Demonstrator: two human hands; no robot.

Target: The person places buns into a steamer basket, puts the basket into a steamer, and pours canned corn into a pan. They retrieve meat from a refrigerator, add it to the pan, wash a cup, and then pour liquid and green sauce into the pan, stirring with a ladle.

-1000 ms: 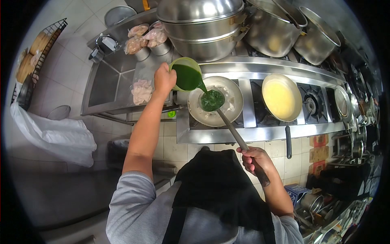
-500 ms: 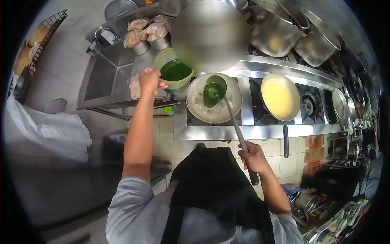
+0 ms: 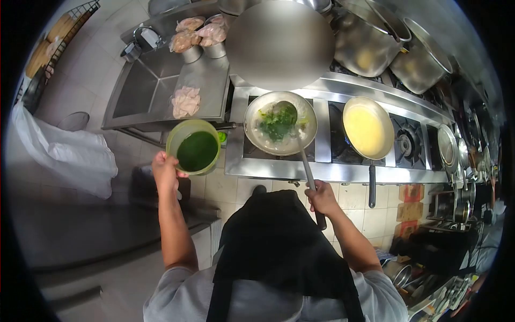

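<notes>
My left hand (image 3: pixel 167 170) grips the rim of a green plastic container (image 3: pixel 170 144) with dark green liquid in it, held in front of the metal counter. My right hand (image 3: pixel 322 198) is closed round the dark handle of a long ladle (image 3: pixel 307 166). The ladle's bowl rests inside a round pan (image 3: pixel 252 131) on the left burner, among green sauce and pale pieces. To its right, a second pan (image 3: pixel 367 129) with yellow liquid sits on another burner, its handle pointing toward me.
Pale stacked pieces (image 3: pixel 186 102) lie on the counter beside a sink (image 3: pixel 140 94). Behind them stand metal containers (image 3: pixel 215 50) topped with bagged food. Large pots (image 3: pixel 365 48) stand behind the stove (image 3: pixel 343 170). A white cloth (image 3: pixel 70 155) hangs at left. A blurred round area covers the top centre.
My left hand has brought the green container down and left, away from the pan. The ladle's green load is now spread in the pan. My right hand has shifted slightly left and up.
</notes>
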